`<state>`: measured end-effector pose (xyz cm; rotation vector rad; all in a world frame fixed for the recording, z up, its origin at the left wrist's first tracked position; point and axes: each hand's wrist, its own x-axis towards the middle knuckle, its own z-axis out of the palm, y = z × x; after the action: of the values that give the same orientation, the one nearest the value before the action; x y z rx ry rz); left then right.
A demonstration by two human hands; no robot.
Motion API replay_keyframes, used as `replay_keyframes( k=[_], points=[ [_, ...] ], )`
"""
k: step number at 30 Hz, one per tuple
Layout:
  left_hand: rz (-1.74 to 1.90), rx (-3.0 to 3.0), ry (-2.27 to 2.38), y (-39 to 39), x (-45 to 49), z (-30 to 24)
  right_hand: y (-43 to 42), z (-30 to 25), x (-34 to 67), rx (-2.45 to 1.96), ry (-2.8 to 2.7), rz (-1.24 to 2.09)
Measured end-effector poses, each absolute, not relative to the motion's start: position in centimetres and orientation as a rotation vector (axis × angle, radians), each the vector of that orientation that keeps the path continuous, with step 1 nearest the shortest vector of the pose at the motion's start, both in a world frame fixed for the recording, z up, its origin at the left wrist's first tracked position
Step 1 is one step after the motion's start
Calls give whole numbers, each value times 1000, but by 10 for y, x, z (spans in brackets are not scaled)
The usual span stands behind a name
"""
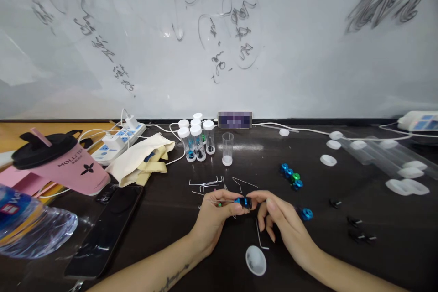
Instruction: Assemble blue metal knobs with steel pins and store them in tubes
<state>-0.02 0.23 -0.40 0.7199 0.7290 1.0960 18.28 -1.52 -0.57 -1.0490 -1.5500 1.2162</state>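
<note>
My left hand (215, 216) pinches a small blue and black cylindrical metal part (243, 202) between thumb and fingers, above the table. Thin metal rods run leftward from it under the same fingers; I cannot tell whether they are fixed to the part. My right hand (282, 221) is at the part's black end, index fingertip touching or very near it, thumb apart and other fingers loosely curled. Below lies a bent hex key (260, 236), with a white round cap (256, 260) nearer to me. More hex keys (207, 183) lie beyond my left hand.
Capped clear tubes (197, 143) stand behind, beside an uncapped tube (227, 149). Blue and green parts (291, 175), black clips (359, 230) and white caps (407, 186) lie to the right. A phone (106, 232), water bottle (37, 226), pink cup (68, 164) and power strip (118, 143) occupy the left.
</note>
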Motion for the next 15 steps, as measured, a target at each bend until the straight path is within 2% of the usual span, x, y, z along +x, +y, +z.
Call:
replay_keyframes(
  k=[15],
  points=[
    [1107,723,729,3,0,-3,-14,-4,181,-1016,-1521,1236]
  ],
)
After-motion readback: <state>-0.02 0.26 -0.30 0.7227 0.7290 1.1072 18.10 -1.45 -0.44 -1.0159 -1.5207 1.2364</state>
